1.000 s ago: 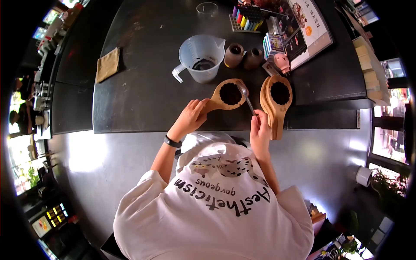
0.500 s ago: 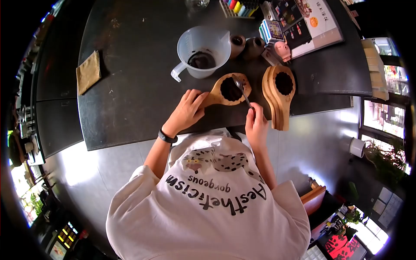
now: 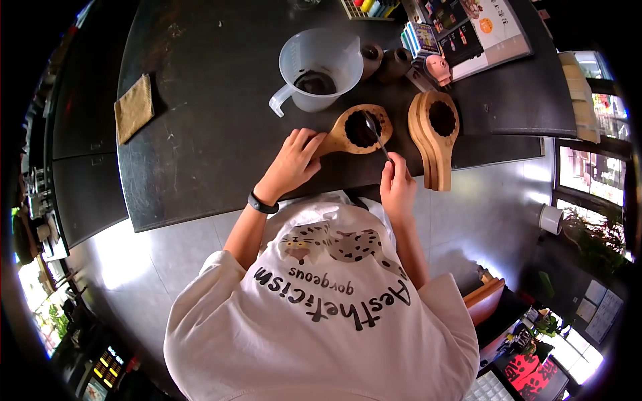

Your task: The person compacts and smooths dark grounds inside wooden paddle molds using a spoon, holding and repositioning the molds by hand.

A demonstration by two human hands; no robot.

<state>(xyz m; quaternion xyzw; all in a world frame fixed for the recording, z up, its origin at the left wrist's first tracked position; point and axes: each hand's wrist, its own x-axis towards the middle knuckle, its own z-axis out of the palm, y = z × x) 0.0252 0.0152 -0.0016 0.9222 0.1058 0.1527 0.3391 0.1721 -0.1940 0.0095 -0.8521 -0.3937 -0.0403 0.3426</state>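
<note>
My left hand is closed on the handle of a wooden mold, whose scalloped hollow holds dark material. Pinched in my right hand is a metal spoon, its bowl at the right part of that hollow. To the right lies a stack of similar wooden molds, the top one also dark inside. Behind the held mold stands a translucent measuring jug with dark contents at its bottom and its handle toward the left.
Two small brown pots stand right of the jug, near a pink figurine, small boxes and a menu board. A folded tan cloth lies at the left of the dark table.
The view has shifted, and the table objects sit higher in it. The spoon's bowl has moved from the mold's right rim into the hollow. Both hands keep their hold.
</note>
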